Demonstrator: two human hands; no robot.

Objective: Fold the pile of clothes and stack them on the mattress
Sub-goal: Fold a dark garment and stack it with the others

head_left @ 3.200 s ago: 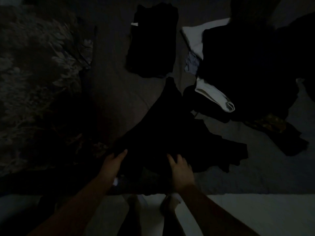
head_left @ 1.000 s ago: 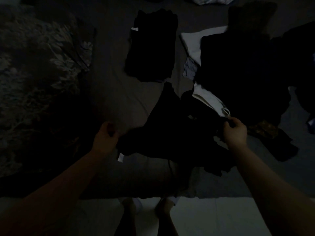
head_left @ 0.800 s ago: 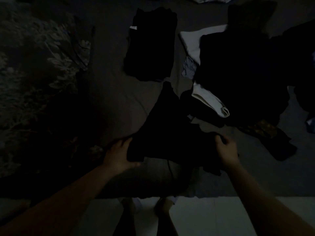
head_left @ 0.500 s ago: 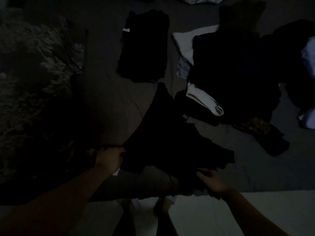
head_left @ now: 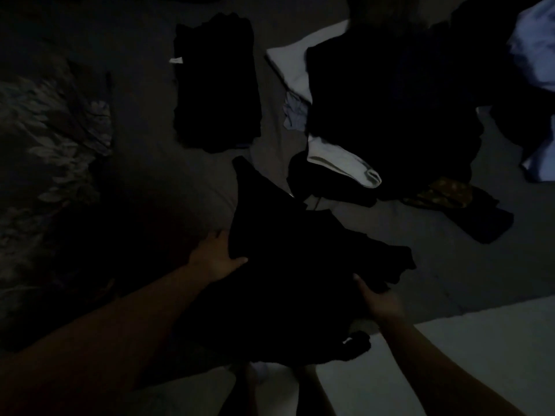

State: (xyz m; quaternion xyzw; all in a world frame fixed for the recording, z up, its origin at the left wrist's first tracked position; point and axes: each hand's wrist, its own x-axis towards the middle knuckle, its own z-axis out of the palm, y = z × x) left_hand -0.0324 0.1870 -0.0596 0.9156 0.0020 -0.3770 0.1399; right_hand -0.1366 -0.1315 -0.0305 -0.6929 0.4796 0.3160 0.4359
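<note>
The room is very dark. A black garment (head_left: 288,259) lies spread on the grey mattress (head_left: 186,175) in front of me. My left hand (head_left: 214,259) grips its left edge, thumb on top. My right hand (head_left: 377,298) holds its lower right edge, fingers tucked under the cloth. Part of the garment hangs over the mattress's near edge. A folded black garment (head_left: 216,88) lies farther back. The unfolded pile (head_left: 387,109) of mostly dark clothes sits at the back right, with a white sleeve (head_left: 345,166) sticking out.
A leaf-patterned blanket (head_left: 51,139) covers the left side. Pale blue cloth (head_left: 534,46) lies at the far right. A camouflage-patterned item (head_left: 441,193) pokes from the pile. The pale floor (head_left: 450,355) and my feet show below the mattress edge.
Both hands have pulled the black garment toward me and to the right; its lower part now drapes over the mattress edge. The view has shifted left, showing more pale blue cloth.
</note>
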